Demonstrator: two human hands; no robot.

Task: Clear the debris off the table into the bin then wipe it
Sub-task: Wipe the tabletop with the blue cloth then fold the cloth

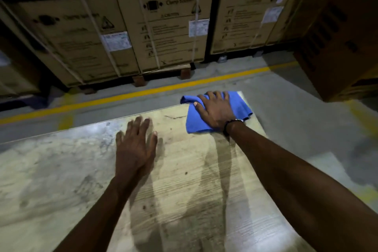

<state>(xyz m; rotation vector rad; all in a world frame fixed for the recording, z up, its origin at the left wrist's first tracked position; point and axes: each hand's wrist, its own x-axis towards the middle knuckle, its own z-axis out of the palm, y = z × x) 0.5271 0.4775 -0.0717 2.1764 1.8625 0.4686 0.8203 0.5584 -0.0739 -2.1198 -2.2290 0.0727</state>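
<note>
A warehouse floor of grey concrete with a yellow painted line (184, 86) runs behind the bench (61, 170), and beyond the line stand tall cardboard boxes (163, 16) printed "WASHING MACHINE", strapped and raised on blocks. The bench top is pale, worn wood with dark stains and streaks. At the bench's far right corner lies a blue cloth (241, 104), crumpled, part of it reaching past the far edge. The right hand (214, 110) lies on top of the cloth, palm down with fingers spread and bent over its folds, pressing it to the bench; a dark beaded bracelet (233, 122) circles that wrist. The left hand (135, 145) is nearer the bench's middle, left of the cloth, released, fingers straight, flat above or on the wood, blurred.
</note>
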